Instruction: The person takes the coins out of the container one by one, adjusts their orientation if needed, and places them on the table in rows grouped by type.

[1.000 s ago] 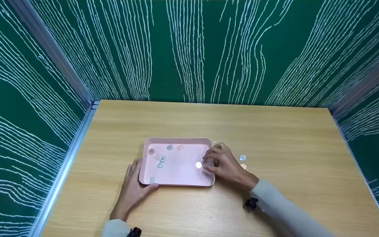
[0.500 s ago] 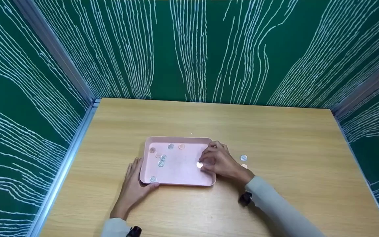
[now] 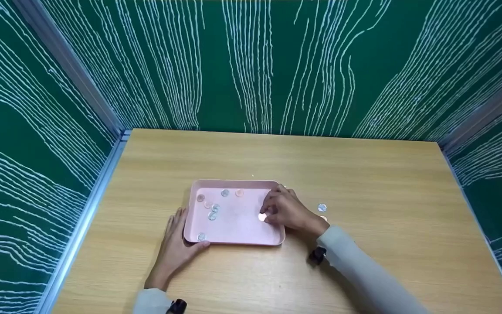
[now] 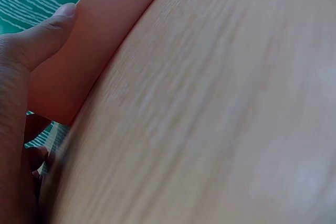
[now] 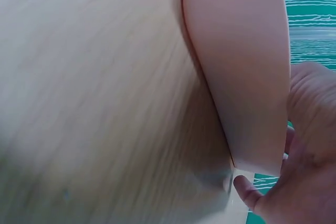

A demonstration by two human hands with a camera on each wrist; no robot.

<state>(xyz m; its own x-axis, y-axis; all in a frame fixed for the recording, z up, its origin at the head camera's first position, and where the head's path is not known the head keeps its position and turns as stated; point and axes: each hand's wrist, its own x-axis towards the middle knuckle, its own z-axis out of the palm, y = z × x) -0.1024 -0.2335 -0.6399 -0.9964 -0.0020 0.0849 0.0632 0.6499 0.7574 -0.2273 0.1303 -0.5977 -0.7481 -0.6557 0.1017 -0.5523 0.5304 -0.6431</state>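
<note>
A shallow pink tray (image 3: 238, 242) lies on the table with several coins spread inside it. My left hand (image 3: 174, 257) rests against its near left corner, thumb along the near side and straight fingers by the left wall. The left wrist view shows that thumb (image 4: 52, 32) flat on the outer wall. Reaching over the right rim, my right hand (image 3: 288, 211) has thumb and forefinger pinching a bright, shiny coin (image 3: 262, 216) low in the tray. In the right wrist view the tray's wall (image 5: 241, 66) hides the fingertips of that hand (image 5: 315, 145) and the coin.
To the right of the tray a silvery coin (image 3: 322, 208) lies on the wooden table (image 3: 355, 174). Just below it, a paler coin (image 3: 323, 218) is partly covered by my right wrist. Green walls (image 3: 242, 65) with white lines enclose the table's back and sides.
My right hand has moved left and farther over the tray, its thumb and forefinger closing on the shiny coin. The left hand and the tray have stayed in place.
</note>
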